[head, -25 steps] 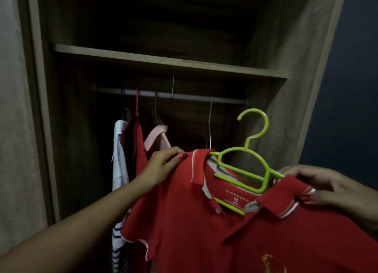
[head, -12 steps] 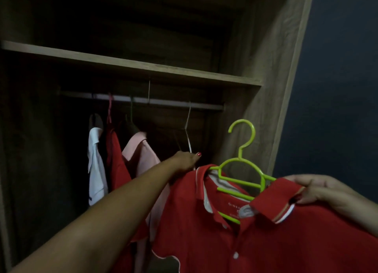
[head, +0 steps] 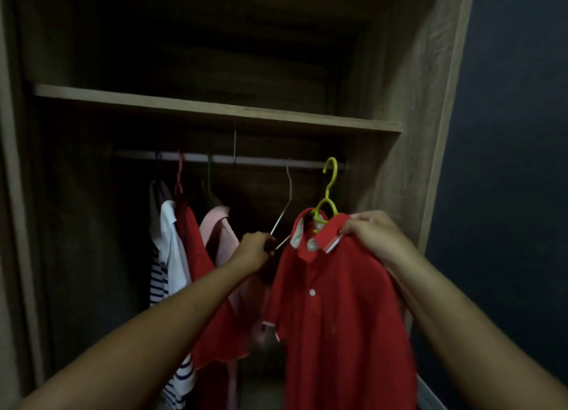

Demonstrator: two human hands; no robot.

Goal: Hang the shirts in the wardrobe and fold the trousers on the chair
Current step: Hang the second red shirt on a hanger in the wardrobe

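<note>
The wardrobe is too dark inside to read. Shirts hang under the rail. The right hand grips the red shirt by its collar, and the left hand pinches a wire hanger.

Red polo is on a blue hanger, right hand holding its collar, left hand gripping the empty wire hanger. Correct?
One error: it is a green hanger, not blue. The head view confirms the rest: the right hand holds the red polo at its collar, and the left hand grips the empty wire hanger.
</note>
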